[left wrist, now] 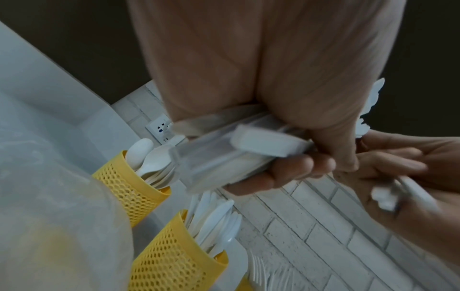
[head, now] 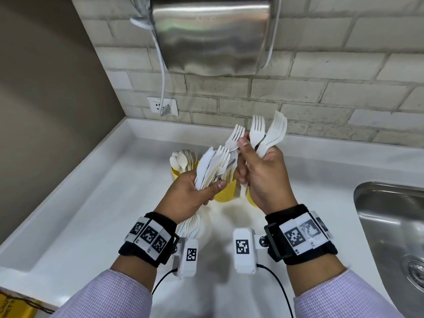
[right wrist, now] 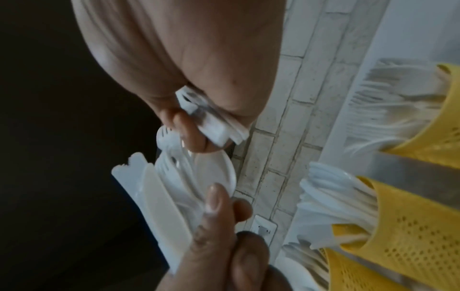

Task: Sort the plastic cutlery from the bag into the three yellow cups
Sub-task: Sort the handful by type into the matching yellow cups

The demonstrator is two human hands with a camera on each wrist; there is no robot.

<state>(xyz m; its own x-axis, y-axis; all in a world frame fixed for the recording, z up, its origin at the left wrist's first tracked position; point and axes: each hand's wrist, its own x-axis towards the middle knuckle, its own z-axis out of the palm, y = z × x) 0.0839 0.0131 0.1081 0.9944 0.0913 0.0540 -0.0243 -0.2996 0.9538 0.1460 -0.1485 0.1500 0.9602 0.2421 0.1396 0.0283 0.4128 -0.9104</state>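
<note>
White plastic mixed cutlery (head: 212, 167) is clamped in the left hand (head: 195, 193); forks (head: 271, 134) are gripped by the right hand (head: 263, 177), above the yellow cups (head: 226, 191) on the bench (head: 103, 203). Risk: loosely fanned pieces may slip, landing in a wrong cup.

Three yellow perforated plastic cups (head: 226, 191) stand upright near the white countertop's (head: 103, 214) back edge. White plastic spoons (head: 182, 162) fill the leftmost. A mixed bundle of white plastic cutlery (head: 212, 167) and white plastic forks (head: 271, 134) are held above.

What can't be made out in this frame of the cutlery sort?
- Third yellow cup: head view, right hand covers nearly all of it.
- Piece count in the left hand bundle: overlapping, blurred in both wrist views.
- The bag: left wrist view, only a blurred translucent mass at the left edge.
</note>
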